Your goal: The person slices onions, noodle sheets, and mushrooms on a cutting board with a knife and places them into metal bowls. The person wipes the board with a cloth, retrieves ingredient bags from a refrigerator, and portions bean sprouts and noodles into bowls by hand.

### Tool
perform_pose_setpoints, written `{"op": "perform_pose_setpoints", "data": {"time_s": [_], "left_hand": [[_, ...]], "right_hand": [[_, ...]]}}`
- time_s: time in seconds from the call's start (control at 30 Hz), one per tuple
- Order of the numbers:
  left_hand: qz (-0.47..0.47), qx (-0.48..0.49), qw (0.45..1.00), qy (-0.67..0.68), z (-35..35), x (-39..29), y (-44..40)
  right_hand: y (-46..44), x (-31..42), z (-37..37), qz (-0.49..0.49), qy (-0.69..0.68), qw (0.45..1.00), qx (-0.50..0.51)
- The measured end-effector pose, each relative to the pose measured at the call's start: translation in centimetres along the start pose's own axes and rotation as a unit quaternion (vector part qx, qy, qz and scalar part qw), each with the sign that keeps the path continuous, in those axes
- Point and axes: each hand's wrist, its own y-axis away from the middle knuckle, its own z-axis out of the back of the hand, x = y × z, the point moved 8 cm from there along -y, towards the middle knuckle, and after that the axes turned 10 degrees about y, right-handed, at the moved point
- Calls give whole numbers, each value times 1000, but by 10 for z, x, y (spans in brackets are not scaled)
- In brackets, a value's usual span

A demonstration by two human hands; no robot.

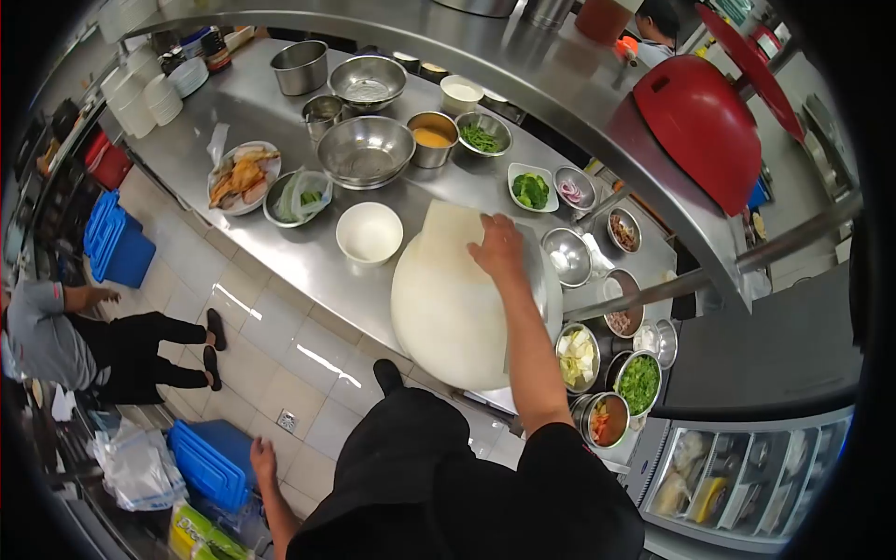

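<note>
One right hand (499,245) lies thumb apart on a pale sheet (453,222) over the round white board (448,317), grip unclear; left hand (264,459) hangs loose, seemingly empty. Hard sideways push could knock the adjacent steel bowl (567,258).

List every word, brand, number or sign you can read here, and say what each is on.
No text reads with certainty.
Green-and-yellow pack: large lettering, tilted and too blurred to be sure of.
White plastic bag: faint print, too small to read.
Dark bottle: label too small to read.
</note>
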Motion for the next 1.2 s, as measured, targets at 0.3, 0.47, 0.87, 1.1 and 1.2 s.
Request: {"op": "perform_pose_setpoints", "data": {"time_s": [0.3, 0.47, 0.87, 1.1, 1.2], "left_hand": [[-443, 376, 807, -100, -294, -419, 157], [-584, 445, 640, -225, -372, -484, 211], [-548, 574, 436, -423, -461, -473, 220], [-526, 553, 400, -507, -465, -468, 226], [-459, 618, 425, -477, -477, -475, 222]], "right_hand": [[6, 17, -26, 200, -34, 977, 66], [82, 41, -16, 163, -44, 983, 77], [97, 32, -19, 114, -121, 980, 108], [98, 22, -35, 183, -153, 967, 93], [92, 11, -40, 181, -203, 957, 98]]}}
